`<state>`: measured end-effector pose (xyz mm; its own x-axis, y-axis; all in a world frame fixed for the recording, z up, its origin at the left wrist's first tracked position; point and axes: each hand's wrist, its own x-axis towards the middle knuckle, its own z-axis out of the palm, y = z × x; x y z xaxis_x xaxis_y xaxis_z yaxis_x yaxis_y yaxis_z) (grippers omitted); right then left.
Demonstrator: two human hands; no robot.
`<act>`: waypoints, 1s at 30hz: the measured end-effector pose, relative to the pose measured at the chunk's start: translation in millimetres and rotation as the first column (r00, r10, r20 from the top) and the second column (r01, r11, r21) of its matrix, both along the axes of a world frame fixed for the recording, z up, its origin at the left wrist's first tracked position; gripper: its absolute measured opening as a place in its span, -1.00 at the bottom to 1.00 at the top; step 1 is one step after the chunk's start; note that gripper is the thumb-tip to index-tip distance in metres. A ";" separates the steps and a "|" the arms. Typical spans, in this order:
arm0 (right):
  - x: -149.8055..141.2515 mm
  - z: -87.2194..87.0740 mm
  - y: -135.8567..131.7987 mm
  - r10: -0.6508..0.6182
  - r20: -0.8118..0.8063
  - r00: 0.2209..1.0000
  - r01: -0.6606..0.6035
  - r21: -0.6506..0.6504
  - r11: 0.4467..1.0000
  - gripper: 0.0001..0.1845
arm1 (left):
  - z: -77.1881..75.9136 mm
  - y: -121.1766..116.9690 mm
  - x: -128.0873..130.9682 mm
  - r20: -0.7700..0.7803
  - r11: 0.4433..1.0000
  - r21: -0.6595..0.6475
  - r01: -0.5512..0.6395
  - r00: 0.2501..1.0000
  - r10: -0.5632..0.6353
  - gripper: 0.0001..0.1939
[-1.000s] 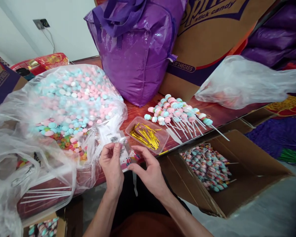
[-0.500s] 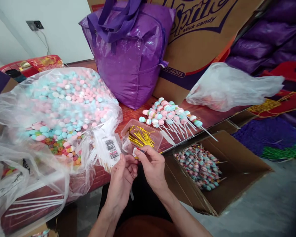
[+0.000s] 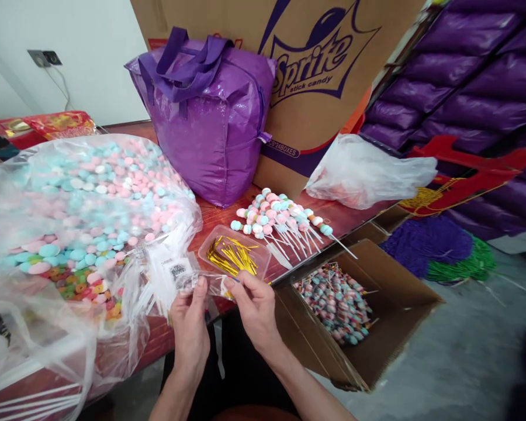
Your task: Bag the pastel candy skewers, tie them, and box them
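A small clear plastic sleeve (image 3: 209, 283) is stretched between my two hands above the table's front edge. My left hand (image 3: 190, 324) pinches its left end between thumb and fingers. At the other end, my right hand (image 3: 256, 310) is closed on the sleeve, with a small white and yellow bit showing at its fingertips. Just beyond the hands sits a clear plastic tub (image 3: 266, 257) of gold twist ties (image 3: 232, 255). White labels (image 3: 175, 272) with printed codes lie beside my left hand. Candy skewers (image 3: 280, 216) in pink, blue and white are piled behind the tub.
A large clear bag of pastel candies (image 3: 114, 181) covers the table's left side. Behind stand a purple tote bag (image 3: 206, 128) and a big carton (image 3: 324, 35). An open cardboard box (image 3: 403, 298) holding wrapped skewers is below the right edge. White sticks (image 3: 35, 403) lie front left.
My hands have drawn apart a little, and the clear sleeve now shows stretched between them. The whole view has shifted, so the table things appear further left.
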<state>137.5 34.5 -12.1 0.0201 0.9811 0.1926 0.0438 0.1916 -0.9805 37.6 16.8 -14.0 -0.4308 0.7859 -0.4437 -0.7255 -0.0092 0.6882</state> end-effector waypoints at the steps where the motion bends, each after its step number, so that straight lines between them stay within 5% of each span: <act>1: -0.4 -1.1 -0.1 0.005 -0.021 1.000 -0.005 -0.020 1.000 -0.54 | 0.1 0.0 2.5 -0.071 0.999 0.017 -0.047 0.996 0.048 -0.62; 5: 1.6 -4.0 1.1 0.021 -0.054 0.998 -0.024 -0.068 0.997 -0.54 | 3.3 3.3 1.4 -0.090 0.999 0.034 0.012 0.996 -0.009 -0.58; 8: 5.7 -3.3 3.9 0.042 0.084 0.996 -0.045 0.036 0.998 -0.52 | 5.4 8.7 -7.6 0.009 0.997 0.026 0.070 0.997 -0.070 -0.63; 14: 10.7 -2.7 13.7 0.021 0.107 0.994 -0.023 0.020 1.000 -0.52 | 9.3 15.0 -11.7 -0.056 0.994 0.091 -0.068 0.996 0.074 -0.67; 21: 24.3 2.8 30.9 0.116 0.227 0.967 -0.105 -0.058 0.993 -0.51 | 4.2 29.2 -16.2 -0.004 0.998 0.059 -0.035 0.999 0.035 -0.61; 27: 32.2 20.5 59.4 0.063 0.538 0.840 -0.135 0.096 0.986 -0.49 | 4.5 47.4 -10.6 0.001 0.992 0.081 -0.098 0.995 0.098 -0.61; 30: 47.2 30.4 87.7 -0.168 0.741 0.650 -0.019 0.237 0.971 -0.59 | 2.7 54.5 -10.4 0.004 0.988 0.071 -0.138 0.990 0.138 -0.59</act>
